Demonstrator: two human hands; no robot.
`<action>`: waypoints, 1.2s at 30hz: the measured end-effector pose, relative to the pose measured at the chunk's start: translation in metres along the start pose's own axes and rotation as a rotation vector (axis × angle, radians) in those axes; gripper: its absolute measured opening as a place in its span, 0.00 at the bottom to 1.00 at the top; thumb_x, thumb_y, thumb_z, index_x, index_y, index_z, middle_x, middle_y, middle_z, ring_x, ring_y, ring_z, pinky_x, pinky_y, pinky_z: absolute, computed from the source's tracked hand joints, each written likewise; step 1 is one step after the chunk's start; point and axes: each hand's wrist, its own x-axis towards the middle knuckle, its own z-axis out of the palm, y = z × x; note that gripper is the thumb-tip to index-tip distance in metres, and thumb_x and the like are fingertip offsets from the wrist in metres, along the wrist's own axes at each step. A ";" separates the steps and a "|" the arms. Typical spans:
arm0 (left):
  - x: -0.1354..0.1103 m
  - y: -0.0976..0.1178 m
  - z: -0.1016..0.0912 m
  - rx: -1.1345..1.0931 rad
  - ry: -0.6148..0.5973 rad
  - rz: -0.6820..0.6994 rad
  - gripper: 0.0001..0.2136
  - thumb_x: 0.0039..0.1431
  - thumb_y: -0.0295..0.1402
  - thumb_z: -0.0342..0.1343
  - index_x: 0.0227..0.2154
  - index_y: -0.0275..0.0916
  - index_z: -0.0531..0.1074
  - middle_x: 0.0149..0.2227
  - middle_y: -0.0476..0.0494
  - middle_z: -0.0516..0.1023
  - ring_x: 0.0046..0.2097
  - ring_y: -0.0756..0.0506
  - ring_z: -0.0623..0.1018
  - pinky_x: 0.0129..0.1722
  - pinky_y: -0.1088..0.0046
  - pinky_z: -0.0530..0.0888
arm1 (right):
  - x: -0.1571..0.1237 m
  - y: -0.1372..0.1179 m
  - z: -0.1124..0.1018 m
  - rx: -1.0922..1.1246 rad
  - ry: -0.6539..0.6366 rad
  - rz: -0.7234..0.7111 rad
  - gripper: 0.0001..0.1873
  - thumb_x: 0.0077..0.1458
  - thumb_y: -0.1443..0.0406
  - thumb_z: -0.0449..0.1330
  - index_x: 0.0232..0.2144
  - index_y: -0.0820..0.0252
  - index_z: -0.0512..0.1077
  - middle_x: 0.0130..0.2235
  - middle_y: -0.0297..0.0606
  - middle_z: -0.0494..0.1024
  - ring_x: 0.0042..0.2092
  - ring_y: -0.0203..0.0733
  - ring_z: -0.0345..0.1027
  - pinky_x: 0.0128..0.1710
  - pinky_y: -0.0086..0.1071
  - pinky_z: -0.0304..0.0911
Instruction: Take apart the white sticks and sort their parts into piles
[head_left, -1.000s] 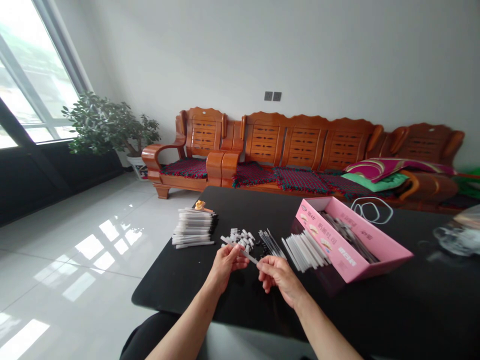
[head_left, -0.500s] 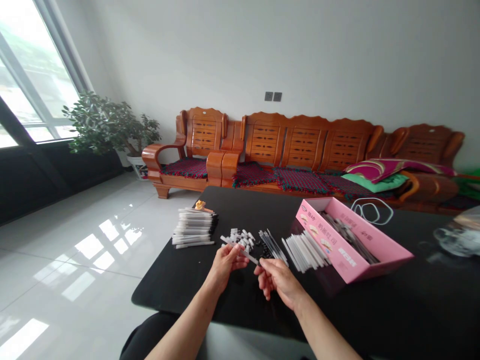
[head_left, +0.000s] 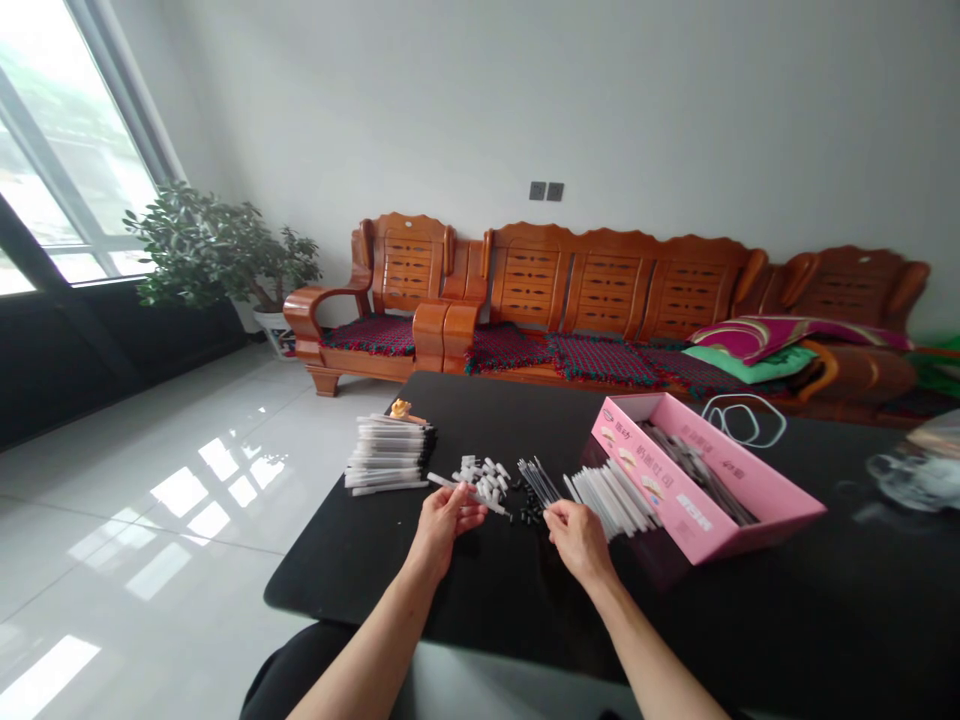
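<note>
Left grip (head_left: 442, 518) clamped on pen barrel (head_left: 441, 483), right grip (head_left: 577, 535) now at refills (head_left: 538, 482), closure unclear

The white pen barrel (head_left: 491, 505) in the left hand (head_left: 442, 518) looks like smooth plastic, as do the loose barrels (head_left: 611, 500). The black tabletop (head_left: 465, 600) is glossy and the pink box (head_left: 780, 505) is matt cardboard. The sofa (head_left: 600, 285) is varnished wood with woven cloth cushions (head_left: 600, 360). The floor tiles (head_left: 187, 480) shine.

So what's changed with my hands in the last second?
The right hand let go of the white pen barrel and moved forward and right, to the black refills. The left hand still holds the barrel. Pen stack, caps and pink box stayed put.
</note>
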 end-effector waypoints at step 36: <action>0.015 0.018 -0.021 -0.143 0.199 0.125 0.07 0.58 0.30 0.57 0.32 0.28 0.71 0.23 0.40 0.77 0.26 0.48 0.79 0.28 0.76 0.78 | 0.007 0.003 -0.032 0.395 -0.228 0.117 0.12 0.48 0.57 0.57 0.25 0.62 0.70 0.19 0.31 0.72 0.15 0.30 0.58 0.13 0.23 0.51</action>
